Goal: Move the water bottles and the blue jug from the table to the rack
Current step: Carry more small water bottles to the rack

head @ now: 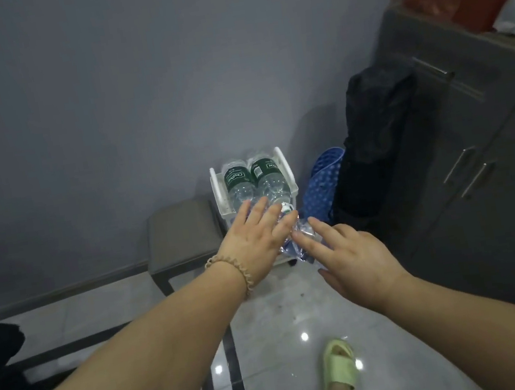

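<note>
In the white rack (283, 161): two water bottles (239, 181) on their sides, green labels up, touching each other. Against the rack's near edge: a clear blue jug (302, 249), partly hidden by fingers. Left hand (255, 233), beaded bracelet (243, 272) at the wrist, flat with fingers straight, laid over the jug. Right hand (350, 254) also flat, fingertips touching the jug. Left of the rack, a grey stool (181, 233). Right of the rack, a blue dotted mat (324, 181) and a black bag (375, 143). Nearer than the rack, a green slipper (337, 370).
</note>
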{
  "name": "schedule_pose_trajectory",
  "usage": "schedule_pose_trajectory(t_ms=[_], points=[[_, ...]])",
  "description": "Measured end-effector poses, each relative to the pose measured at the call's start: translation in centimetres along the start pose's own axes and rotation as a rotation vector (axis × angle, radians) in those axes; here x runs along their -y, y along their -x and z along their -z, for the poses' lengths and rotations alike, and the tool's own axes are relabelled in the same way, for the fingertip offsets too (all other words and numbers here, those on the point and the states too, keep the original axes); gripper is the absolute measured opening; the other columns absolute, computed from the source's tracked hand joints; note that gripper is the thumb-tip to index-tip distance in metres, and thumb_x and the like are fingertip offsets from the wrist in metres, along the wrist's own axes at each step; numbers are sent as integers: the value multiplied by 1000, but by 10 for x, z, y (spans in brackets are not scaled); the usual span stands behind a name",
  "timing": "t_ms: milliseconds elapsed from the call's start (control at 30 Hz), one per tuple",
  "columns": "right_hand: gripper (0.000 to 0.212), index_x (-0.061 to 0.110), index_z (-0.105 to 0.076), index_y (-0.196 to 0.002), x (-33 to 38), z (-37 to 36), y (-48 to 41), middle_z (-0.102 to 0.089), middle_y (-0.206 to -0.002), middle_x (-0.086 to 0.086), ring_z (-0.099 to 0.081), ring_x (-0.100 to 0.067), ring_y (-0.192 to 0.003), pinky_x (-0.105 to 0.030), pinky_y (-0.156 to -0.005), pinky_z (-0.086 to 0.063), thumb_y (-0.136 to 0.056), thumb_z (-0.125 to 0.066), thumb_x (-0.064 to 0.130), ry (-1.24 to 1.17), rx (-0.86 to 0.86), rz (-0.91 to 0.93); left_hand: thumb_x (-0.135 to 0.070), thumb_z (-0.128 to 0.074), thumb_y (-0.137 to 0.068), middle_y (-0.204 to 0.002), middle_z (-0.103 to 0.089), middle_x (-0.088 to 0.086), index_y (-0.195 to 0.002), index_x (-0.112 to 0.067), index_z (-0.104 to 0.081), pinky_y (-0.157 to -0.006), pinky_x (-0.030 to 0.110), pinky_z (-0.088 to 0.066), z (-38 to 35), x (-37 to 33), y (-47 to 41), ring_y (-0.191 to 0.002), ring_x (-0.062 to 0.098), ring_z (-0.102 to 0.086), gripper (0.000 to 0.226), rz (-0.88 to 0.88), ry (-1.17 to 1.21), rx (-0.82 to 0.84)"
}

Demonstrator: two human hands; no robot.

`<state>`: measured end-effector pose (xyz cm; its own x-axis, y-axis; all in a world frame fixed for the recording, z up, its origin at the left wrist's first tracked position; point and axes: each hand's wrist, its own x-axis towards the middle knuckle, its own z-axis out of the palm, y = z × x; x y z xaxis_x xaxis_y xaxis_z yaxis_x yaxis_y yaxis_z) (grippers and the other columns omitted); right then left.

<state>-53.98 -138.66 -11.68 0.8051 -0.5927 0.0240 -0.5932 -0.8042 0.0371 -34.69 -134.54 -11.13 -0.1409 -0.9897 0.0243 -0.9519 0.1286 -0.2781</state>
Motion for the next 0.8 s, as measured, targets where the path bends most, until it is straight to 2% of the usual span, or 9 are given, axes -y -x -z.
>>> schedule_pose_trajectory(t_ms=[100, 267, 433, 567, 667, 800], points=[[83, 23, -40, -140, -29, -17, -55, -51, -136, -13, -60, -31, -84, -40, -52, -52, -66, -79, 27, -1, 21, 47, -27, -35, -98, -157, -8, 9, -149, -22, 4, -116, 49, 2, -23, 22, -42, -144, 29, -2, 64, 60, 0, 64], [87, 26, -37, -141, -82, -37, -155, -48, -139, -10, -60, -29, -89, -39, -56, -52, -65, -79, 26, 10, 90, 84, -22, -43, -93, -157, -10, 7, -148, -25, -3, -114, 48, 5, -53, 57, -125, -144, 27, -2, 68, 264, 81, 134], [79, 32, -13, -148, -118, -59, -235, -25, -154, -5, -48, -30, -115, -39, -81, -48, -85, -60, 28, -51, 133, 40, -29, -43, -93, -158, -5, 4, -149, -23, 5, -114, 45, 5, -84, 90, -187, -144, 22, 1, 74, 434, 188, 171], [74, 33, -10, -148, -126, -79, -277, -20, -154, -1, -45, -27, -118, -36, -83, -47, -89, -54, 35, -131, 130, -66, -43, -41, -93, -159, 2, 4, -148, -17, 11, -114, 46, 5, -120, 111, -209, -144, 22, 4, 80, 427, 210, 270], [74, 34, -13, -147, -128, -104, -312, -24, -152, 1, -48, -26, -115, -35, -78, -49, -88, -57, 36, -187, 147, -176, -53, -40, -91, -158, 11, 4, -147, -17, 14, -113, 47, 9, -155, 133, -231, -144, 22, 11, 86, 416, 271, 348], [74, 35, -14, -147, -120, -131, -350, -27, -151, 2, -48, -26, -114, -36, -82, -49, -87, -58, 39, -239, 185, -276, -66, -40, -86, -155, 22, 5, -144, -16, 23, -114, 47, 11, -195, 154, -255, -142, 22, 19, 99, 359, 337, 383]])
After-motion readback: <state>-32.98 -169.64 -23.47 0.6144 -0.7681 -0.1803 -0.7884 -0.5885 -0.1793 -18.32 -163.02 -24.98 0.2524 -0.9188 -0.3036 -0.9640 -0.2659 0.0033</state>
